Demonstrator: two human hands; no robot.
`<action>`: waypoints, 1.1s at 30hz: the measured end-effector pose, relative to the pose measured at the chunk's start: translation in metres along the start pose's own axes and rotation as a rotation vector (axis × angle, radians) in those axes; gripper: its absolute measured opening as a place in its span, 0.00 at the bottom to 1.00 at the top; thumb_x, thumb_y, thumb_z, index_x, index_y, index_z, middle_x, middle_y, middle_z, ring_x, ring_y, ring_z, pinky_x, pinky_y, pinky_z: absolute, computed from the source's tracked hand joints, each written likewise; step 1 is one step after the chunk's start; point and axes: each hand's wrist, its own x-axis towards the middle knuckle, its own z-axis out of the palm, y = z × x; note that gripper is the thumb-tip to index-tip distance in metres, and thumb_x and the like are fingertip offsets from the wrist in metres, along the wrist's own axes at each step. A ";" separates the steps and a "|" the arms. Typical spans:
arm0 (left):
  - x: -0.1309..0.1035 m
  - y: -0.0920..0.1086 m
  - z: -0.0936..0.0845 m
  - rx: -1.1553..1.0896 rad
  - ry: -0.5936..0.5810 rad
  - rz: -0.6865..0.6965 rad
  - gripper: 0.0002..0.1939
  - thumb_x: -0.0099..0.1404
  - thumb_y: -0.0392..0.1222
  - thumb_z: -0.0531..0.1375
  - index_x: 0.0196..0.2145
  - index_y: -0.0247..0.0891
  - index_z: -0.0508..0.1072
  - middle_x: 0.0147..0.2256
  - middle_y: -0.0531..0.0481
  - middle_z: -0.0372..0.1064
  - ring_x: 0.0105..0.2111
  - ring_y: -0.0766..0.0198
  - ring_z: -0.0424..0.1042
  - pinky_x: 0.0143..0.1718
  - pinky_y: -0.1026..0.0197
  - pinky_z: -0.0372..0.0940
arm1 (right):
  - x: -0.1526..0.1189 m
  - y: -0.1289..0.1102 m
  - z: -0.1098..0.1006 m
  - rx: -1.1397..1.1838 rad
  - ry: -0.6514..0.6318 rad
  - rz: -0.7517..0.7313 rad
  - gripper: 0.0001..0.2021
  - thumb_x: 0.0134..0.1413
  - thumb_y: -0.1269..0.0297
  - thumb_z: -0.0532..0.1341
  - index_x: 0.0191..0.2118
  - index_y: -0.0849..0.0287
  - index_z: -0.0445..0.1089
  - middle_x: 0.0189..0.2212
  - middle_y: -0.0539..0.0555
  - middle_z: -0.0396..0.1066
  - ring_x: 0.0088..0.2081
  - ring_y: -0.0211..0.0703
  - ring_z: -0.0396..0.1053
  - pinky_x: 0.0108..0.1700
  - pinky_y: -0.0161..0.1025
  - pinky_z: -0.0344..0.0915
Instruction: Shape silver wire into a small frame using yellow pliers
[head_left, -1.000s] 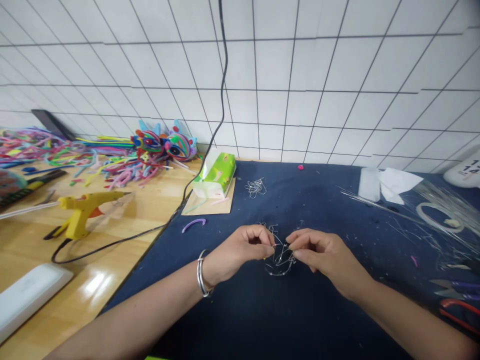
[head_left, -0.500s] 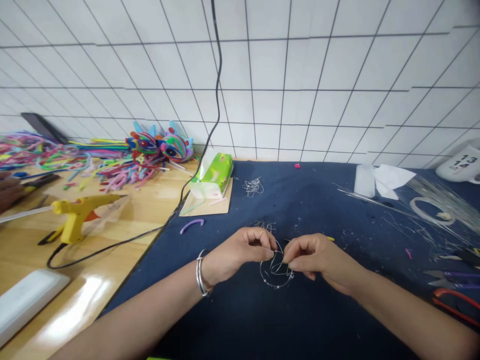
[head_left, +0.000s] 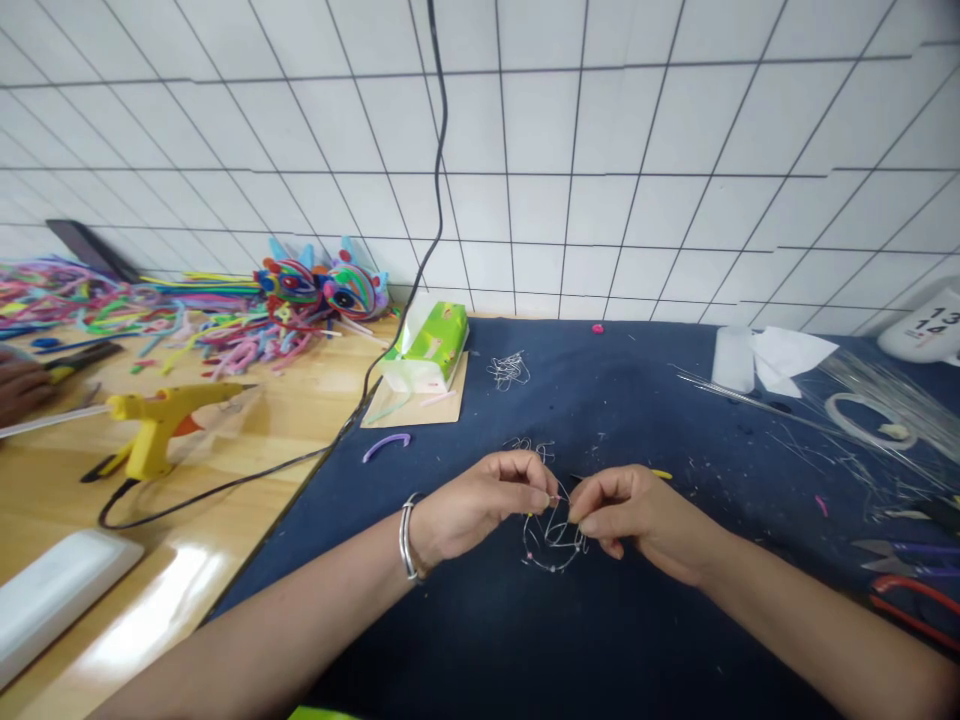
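Observation:
A thin wire loop strung with small beads (head_left: pixel 553 569) hangs between my hands over the dark blue cloth (head_left: pixel 525 640). My left hand (head_left: pixel 487 505), with a silver bangle on its wrist, pinches the loop's upper left side between thumb and forefinger. On the right, my right hand (head_left: pixel 626 515) is closed on the wire at the loop's upper right. Finer strands cross inside the loop, and the fingertips hide part of them. Just beyond my left hand lie some bent wire pieces (head_left: pixel 531 447), and a bigger wire tangle (head_left: pixel 509 370) rests farther back.
At left are a yellow glue gun (head_left: pixel 154 425), pipe cleaners (head_left: pixel 247 340) and another person's hand (head_left: pixel 19 385). A tissue pack (head_left: pixel 435 345) stands at the back. To the right lie straight wires (head_left: pixel 900 405), red-handled pliers (head_left: pixel 911 600) and a mug (head_left: pixel 926 330).
The beaded loop has turned slightly between my fingers, and its beads sit in different spots. Both hands keep their pinch. The whole view has shifted a little.

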 end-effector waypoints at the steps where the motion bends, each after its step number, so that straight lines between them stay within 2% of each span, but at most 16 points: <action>1: 0.000 0.000 0.000 -0.012 -0.003 -0.007 0.03 0.54 0.30 0.60 0.27 0.31 0.67 0.31 0.48 0.66 0.31 0.68 0.64 0.33 0.65 0.56 | 0.000 0.000 0.000 -0.006 -0.001 -0.001 0.05 0.40 0.69 0.65 0.28 0.62 0.72 0.28 0.51 0.67 0.20 0.29 0.59 0.22 0.32 0.55; 7: 0.000 -0.002 0.002 -0.046 0.006 -0.013 0.06 0.54 0.29 0.60 0.31 0.32 0.68 0.31 0.49 0.66 0.30 0.68 0.65 0.33 0.65 0.57 | -0.001 -0.002 0.000 -0.047 0.023 -0.016 0.05 0.40 0.68 0.65 0.28 0.61 0.72 0.27 0.51 0.68 0.21 0.30 0.59 0.22 0.32 0.55; 14: 0.001 -0.005 0.001 -0.087 -0.005 -0.032 0.07 0.53 0.28 0.59 0.32 0.32 0.68 0.30 0.50 0.64 0.28 0.70 0.64 0.31 0.66 0.57 | -0.001 -0.003 0.000 -0.093 0.004 -0.014 0.05 0.41 0.68 0.64 0.28 0.62 0.72 0.30 0.52 0.68 0.22 0.29 0.59 0.24 0.32 0.56; 21: 0.002 -0.003 -0.001 -0.002 0.008 -0.018 0.06 0.54 0.28 0.60 0.31 0.32 0.68 0.26 0.52 0.63 0.26 0.71 0.62 0.29 0.67 0.56 | -0.002 -0.008 0.000 -0.093 0.049 -0.039 0.04 0.41 0.69 0.64 0.28 0.62 0.71 0.32 0.53 0.68 0.23 0.30 0.59 0.24 0.32 0.56; 28: 0.002 0.000 -0.003 0.121 0.022 0.003 0.07 0.54 0.30 0.60 0.34 0.32 0.69 0.28 0.52 0.63 0.27 0.71 0.60 0.29 0.67 0.55 | 0.000 -0.010 -0.003 -0.086 0.059 -0.041 0.04 0.40 0.68 0.64 0.27 0.61 0.71 0.30 0.52 0.68 0.23 0.30 0.59 0.24 0.32 0.57; 33: 0.003 0.002 -0.005 0.193 0.014 0.014 0.07 0.55 0.31 0.60 0.34 0.32 0.69 0.28 0.52 0.63 0.26 0.71 0.59 0.28 0.67 0.55 | 0.001 -0.008 -0.002 -0.078 0.064 -0.025 0.04 0.40 0.69 0.64 0.27 0.61 0.71 0.32 0.53 0.68 0.23 0.30 0.59 0.24 0.32 0.57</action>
